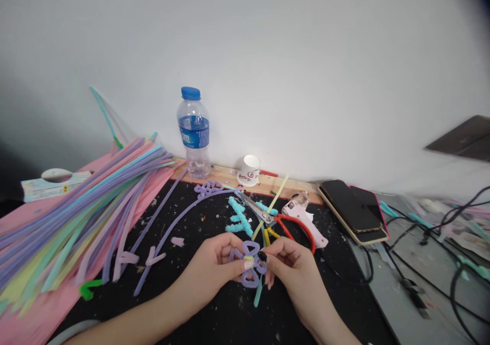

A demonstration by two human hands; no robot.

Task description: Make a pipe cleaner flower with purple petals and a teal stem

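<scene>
My left hand (214,266) and my right hand (289,263) meet over the black mat (199,314), both pinching a small purple pipe-cleaner flower (249,263) with looped petals and a pale yellow centre. A teal stem (258,294) hangs down below it. Just beyond my fingers lie a teal fuzzy twisted piece (240,217), red-handled scissors (279,220) and a pink glue gun (306,217).
A big fan of pastel pipe cleaners (76,212) covers pink paper at the left. A water bottle (194,133) and a small white cup (249,170) stand by the wall. Two phones (354,207) lie at the right, with black cables (429,263) beyond them.
</scene>
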